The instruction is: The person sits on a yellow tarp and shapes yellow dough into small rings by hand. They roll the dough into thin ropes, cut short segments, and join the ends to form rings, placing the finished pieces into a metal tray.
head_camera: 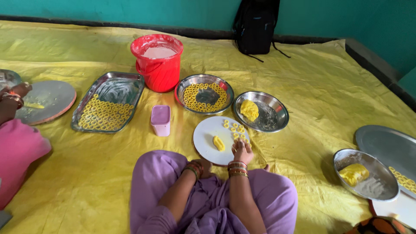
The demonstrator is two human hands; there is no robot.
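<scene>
a small yellow dough piece [219, 143] lies mid-way on the round white board [208, 132], dough rings [234, 129] toward its far right edge. right hand [242, 151] presses there, fingers curled down on the board, grasp unclear. left hand [203, 167] is tucked at the board's near edge, its fingers hidden.

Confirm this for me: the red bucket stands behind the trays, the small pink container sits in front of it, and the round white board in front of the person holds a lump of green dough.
Not quite. The head view shows the lump of dough on the round white board is yellow, not green. The red bucket does stand behind the trays, with the small pink container in front of it.
</scene>
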